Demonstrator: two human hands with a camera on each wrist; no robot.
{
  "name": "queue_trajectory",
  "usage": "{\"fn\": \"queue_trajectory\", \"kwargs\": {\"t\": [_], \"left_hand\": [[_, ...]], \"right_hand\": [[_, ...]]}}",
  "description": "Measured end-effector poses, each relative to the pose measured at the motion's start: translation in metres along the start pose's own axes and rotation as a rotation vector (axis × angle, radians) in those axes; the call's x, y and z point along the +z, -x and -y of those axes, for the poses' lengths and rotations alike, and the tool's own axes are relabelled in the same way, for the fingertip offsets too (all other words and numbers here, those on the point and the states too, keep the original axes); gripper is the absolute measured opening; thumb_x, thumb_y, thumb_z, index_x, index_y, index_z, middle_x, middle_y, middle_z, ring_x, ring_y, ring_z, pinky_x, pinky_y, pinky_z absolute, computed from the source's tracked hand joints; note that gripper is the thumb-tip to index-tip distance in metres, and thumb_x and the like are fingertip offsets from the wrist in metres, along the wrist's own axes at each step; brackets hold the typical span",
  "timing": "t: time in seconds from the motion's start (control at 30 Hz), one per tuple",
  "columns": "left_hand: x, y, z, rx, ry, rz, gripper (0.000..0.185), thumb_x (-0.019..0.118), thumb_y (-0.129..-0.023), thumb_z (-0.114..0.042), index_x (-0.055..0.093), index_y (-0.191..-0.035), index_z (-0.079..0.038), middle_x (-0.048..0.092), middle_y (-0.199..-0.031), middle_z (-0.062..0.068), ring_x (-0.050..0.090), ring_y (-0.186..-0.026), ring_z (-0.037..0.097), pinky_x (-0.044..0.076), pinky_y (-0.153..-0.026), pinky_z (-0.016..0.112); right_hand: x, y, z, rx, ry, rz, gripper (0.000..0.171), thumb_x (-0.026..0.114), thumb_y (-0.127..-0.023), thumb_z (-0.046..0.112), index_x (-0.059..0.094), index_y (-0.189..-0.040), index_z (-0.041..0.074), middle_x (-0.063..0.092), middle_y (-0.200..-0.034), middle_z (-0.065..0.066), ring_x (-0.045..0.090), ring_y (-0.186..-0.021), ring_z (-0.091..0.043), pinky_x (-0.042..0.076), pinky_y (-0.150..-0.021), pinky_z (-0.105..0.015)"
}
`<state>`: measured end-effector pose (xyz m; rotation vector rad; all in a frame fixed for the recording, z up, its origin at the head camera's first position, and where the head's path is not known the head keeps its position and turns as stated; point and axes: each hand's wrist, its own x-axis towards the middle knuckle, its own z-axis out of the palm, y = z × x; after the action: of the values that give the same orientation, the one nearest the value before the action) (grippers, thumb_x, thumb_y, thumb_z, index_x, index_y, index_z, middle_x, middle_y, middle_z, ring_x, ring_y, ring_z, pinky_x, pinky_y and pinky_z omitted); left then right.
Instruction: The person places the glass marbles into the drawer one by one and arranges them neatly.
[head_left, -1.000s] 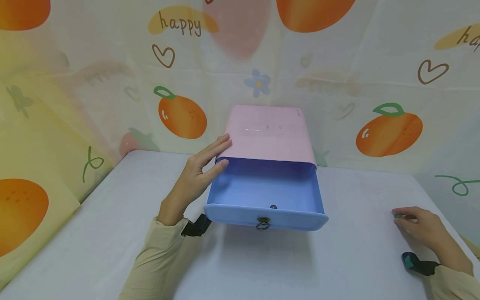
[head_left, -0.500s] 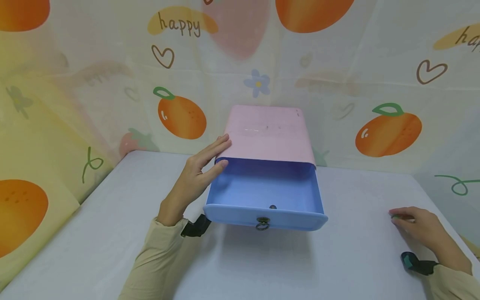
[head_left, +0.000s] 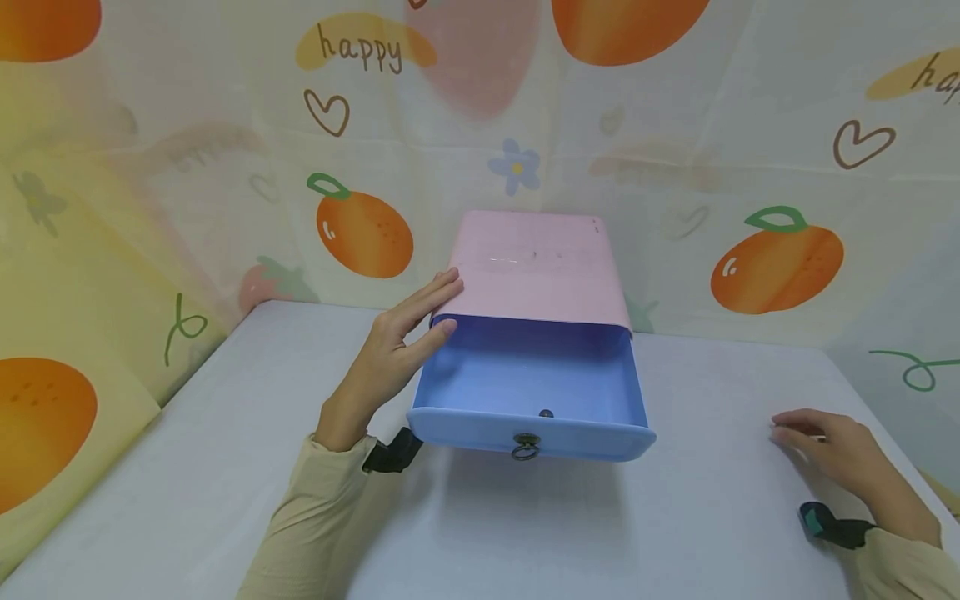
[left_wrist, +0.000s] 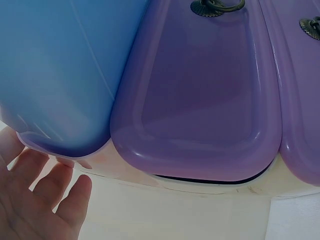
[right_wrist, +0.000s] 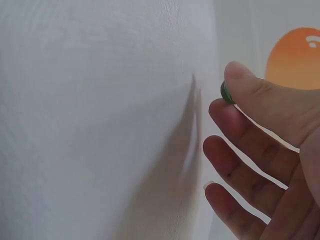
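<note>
A pink drawer cabinet [head_left: 534, 271] stands at the back of the table, its blue top drawer [head_left: 525, 371] pulled out. Inside, close to the drawer's front, lies a small dark ball [head_left: 546, 413]. My left hand [head_left: 384, 354] rests along the cabinet's left side, fingers extended and thumb by the opening. Far to the right, my right hand [head_left: 836, 446] is over the table, pinching a small green marble [right_wrist: 226, 93] between thumb and index finger. The other fingers are loosely bent. In the head view the fingers hide the marble.
Below the blue drawer, purple drawers [left_wrist: 200, 95] with metal ring pulls are closed. A ring pull [head_left: 526, 448] hangs on the blue drawer's front. White cloth covers the table [head_left: 720, 500]. A patterned curtain [head_left: 637, 125] rises directly behind.
My right hand has shifted slightly left, still pinching the marble, which has turned out of sight in the head view. My left hand and the drawer have stayed in place.
</note>
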<state>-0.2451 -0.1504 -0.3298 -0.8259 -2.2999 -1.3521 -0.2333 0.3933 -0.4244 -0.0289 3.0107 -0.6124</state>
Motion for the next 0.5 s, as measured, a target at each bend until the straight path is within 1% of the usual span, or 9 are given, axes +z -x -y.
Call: {"fn": "queue_trajectory", "kwargs": {"t": [0.3,0.4,0.5], "left_hand": [[0.0003,-0.0009,0.0011,0.007,0.001,-0.002,0.049,0.059,-0.098,-0.014,0.051,-0.146,-0.016,0.042,-0.157,-0.003,0.032,-0.150,0.011,0.032,-0.121,0.044],[0.0005,-0.0009,0.0017,0.012,0.001,0.000,0.049,0.059,-0.098,-0.013,0.051,-0.146,-0.016,0.042,-0.157,-0.003,0.032,-0.150,0.011,0.032,-0.121,0.044],[0.0005,-0.0008,0.0021,0.012,0.004,0.003,0.049,0.059,-0.098,-0.013,0.050,-0.146,-0.016,0.041,-0.158,-0.003,0.032,-0.150,0.012,0.031,-0.121,0.044]], "right_hand": [[-0.0013,-0.0001,0.0048,-0.019,-0.013,0.002,0.042,0.067,-0.094,0.025,0.063,-0.120,-0.009,0.064,-0.119,-0.033,0.057,-0.105,-0.052,0.055,-0.078,-0.056],[-0.0018,-0.0004,0.0063,-0.027,-0.013,-0.003,0.042,0.067,-0.094,0.026,0.064,-0.120,-0.008,0.064,-0.119,-0.033,0.057,-0.105,-0.052,0.055,-0.079,-0.057],[-0.0014,-0.0002,0.0093,-0.043,-0.014,-0.017,0.042,0.067,-0.094,0.025,0.064,-0.119,-0.008,0.065,-0.119,-0.032,0.056,-0.108,-0.053,0.054,-0.082,-0.060]]}}
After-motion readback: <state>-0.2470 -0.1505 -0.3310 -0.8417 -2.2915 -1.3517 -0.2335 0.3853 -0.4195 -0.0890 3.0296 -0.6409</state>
